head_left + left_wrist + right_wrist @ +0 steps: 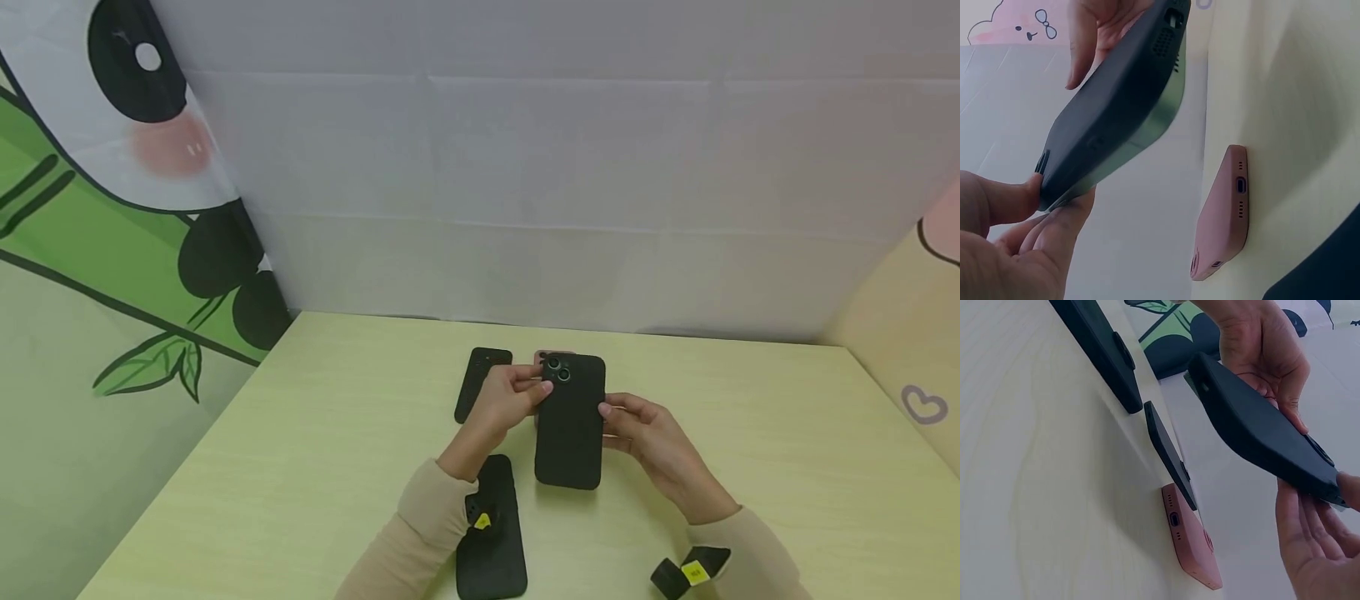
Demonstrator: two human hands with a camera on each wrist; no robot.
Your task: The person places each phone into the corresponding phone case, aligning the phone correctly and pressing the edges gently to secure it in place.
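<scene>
Black phone (pixel 572 433): was up off counter (pixel 750 433)
Left hand (pixel 504 402): pinched its upper left edge
Right hand (pixel 656 442): pinched its right edge
Pink phone (pixel 1225 209): lay on counter

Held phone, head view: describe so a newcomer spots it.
Find the pale yellow table. Above it, between left hand and right hand, is a black phone with two camera lenses at its top left. The far black phone, near black phone and pink phone rest on the table; only this one is held up.

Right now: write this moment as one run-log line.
Left hand: holds raised black phone | Right hand: same | Pink phone: on table
</scene>
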